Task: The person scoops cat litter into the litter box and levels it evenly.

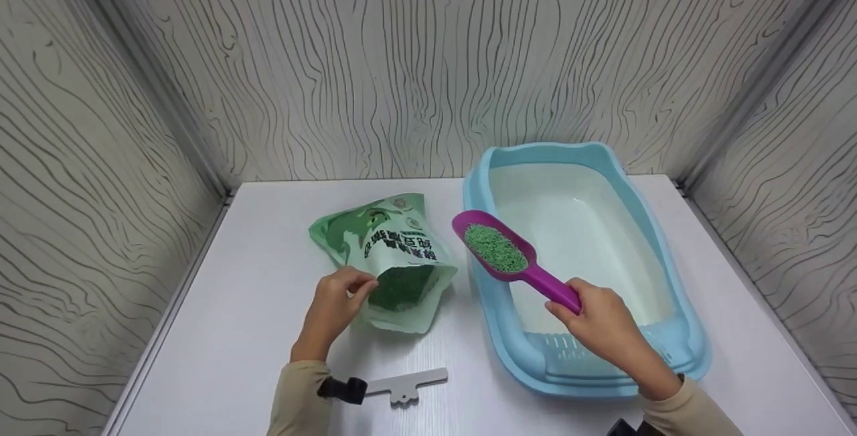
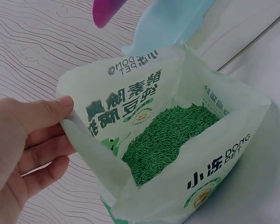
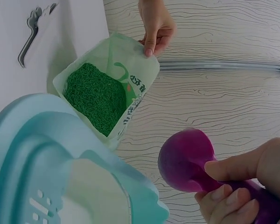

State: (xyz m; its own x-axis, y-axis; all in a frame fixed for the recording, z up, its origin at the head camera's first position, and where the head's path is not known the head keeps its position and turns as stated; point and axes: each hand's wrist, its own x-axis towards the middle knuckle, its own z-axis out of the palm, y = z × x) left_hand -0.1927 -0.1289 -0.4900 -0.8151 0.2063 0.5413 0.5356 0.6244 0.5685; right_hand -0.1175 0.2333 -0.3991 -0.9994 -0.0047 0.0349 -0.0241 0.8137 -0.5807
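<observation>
In the head view my right hand (image 1: 598,319) grips the handle of a magenta scoop (image 1: 546,285), raised over the left rim of the litter box. Green pellets (image 1: 497,248) fill the scoop's bowl. The litter box (image 1: 669,275) is light blue with a pale inside. My left hand (image 1: 341,295) pinches the edge of an open green bag (image 1: 408,248) of cat litter. Inside that bag, the left wrist view shows many green pellets (image 2: 170,140). The right wrist view shows the scoop (image 3: 186,158) from below, its contents hidden.
A grey clip (image 1: 405,384) lies on the white table (image 1: 261,255), near my left wrist. Behind the table stands a wall (image 1: 348,67) with a wood-grain pattern, and similar panels close off both sides.
</observation>
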